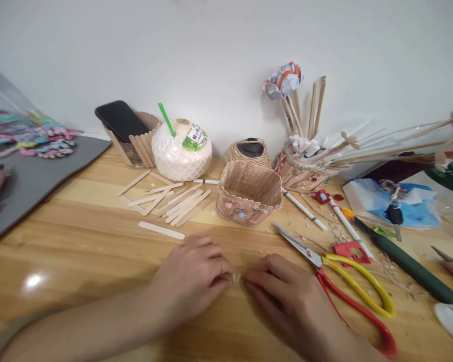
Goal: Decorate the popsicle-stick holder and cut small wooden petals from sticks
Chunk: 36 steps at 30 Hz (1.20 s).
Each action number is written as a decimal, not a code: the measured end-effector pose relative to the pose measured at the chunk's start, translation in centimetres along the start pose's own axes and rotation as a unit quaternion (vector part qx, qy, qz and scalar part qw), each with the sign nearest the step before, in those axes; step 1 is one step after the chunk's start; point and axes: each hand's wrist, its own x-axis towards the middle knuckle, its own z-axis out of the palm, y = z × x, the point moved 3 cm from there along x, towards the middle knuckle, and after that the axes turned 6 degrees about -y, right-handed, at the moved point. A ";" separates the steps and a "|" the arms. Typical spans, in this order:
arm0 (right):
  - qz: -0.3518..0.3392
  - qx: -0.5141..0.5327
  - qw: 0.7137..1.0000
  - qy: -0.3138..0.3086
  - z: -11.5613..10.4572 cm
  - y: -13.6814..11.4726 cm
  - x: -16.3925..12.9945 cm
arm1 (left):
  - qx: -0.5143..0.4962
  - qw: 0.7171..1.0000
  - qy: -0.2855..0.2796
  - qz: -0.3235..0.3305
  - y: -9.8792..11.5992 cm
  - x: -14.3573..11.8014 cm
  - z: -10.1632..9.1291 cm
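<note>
My left hand (191,277) and my right hand (283,291) rest on the wooden table (79,251), fingertips meeting over a tiny pale sliver (236,277) pinched between them. Both hands have their fingers curled. Just behind them stands a small basket made of craft sticks (249,197) with coloured dots on its front. Loose craft sticks (173,198) lie scattered to the left of it, one single stick (161,230) nearest my left hand. Scissors with red and yellow handles (347,274) lie open to the right of my right hand.
A white coconut with a green straw (181,150), a phone on a stick stand (123,120), a twine spool (247,152) and a holder with sticks and a paper flower (302,166) line the wall. A grey mat (30,186) lies left; a green rod (407,261) and clutter lie right.
</note>
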 end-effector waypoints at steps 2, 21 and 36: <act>0.010 0.015 1.000 0.009 -0.1 0.0 0.1 | 0.007 1.000 0.000 -0.012 0.1 0.1 0.1; 0.015 0.026 1.000 -0.003 0.6 0.2 1.1 | -0.024 0.999 0.008 -0.026 -0.3 0.4 0.4; 0.031 0.046 0.998 -0.024 0.2 0.4 1.4 | -0.048 0.997 0.002 -0.059 -0.4 0.8 0.4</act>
